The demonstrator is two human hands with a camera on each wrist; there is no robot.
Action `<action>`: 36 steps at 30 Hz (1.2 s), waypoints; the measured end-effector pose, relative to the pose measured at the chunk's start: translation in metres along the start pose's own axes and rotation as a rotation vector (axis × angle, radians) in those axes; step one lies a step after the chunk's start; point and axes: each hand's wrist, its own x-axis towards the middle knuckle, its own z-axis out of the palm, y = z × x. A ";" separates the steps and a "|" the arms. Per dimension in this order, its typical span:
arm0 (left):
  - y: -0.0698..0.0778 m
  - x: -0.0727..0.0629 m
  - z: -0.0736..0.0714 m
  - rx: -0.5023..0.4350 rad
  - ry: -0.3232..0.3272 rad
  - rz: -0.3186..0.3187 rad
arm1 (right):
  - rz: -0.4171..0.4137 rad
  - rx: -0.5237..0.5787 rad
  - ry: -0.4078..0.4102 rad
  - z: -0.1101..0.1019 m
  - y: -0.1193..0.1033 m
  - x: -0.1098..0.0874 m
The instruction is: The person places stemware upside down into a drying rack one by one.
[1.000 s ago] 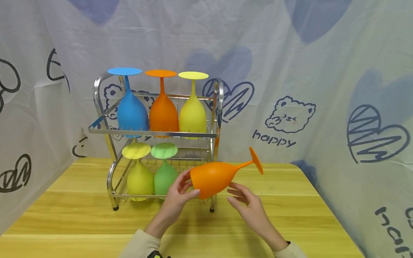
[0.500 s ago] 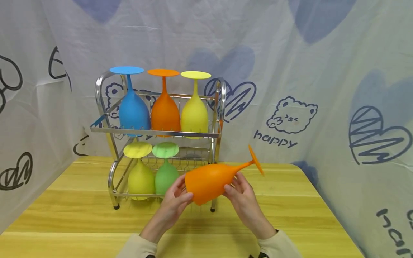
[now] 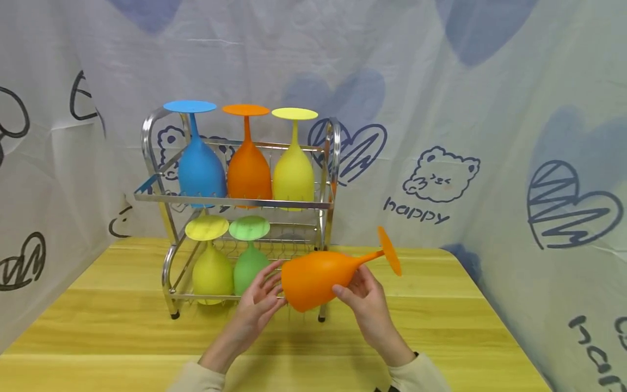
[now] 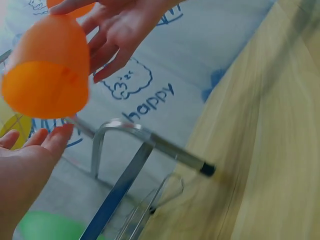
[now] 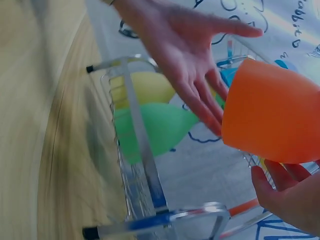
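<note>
An orange plastic goblet lies tilted in the air in front of the rack, its mouth toward the left and its foot up to the right. My right hand holds it near the stem end of the bowl, thumb on the near side and fingers beneath. By the rim is my left hand, its fingers extended and spread. The right wrist view shows that left hand flat, fingertips at the goblet's edge; whether they touch cannot be told. From the left wrist view, the goblet's hollow mouth is visible.
A two-tier metal rack stands behind the hands on the wooden table. Upside-down blue, orange and yellow goblets fill its upper tier. Below are yellow and green ones. Printed cloth hangs around.
My right hand has come in from the right and taken hold of the goblet. My left hand has loosened, fingers straightening, and drawn slightly left. The goblet has shifted a little lower and left.
</note>
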 end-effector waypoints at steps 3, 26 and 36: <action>0.006 -0.006 -0.008 0.114 0.020 -0.019 | -0.066 -0.140 0.011 -0.001 0.003 0.000; 0.075 -0.063 -0.098 0.677 0.650 -0.065 | -0.422 -0.628 0.045 0.027 -0.012 0.003; 0.083 -0.057 -0.139 0.929 0.729 -0.191 | -0.465 -0.587 -0.015 0.031 -0.003 0.011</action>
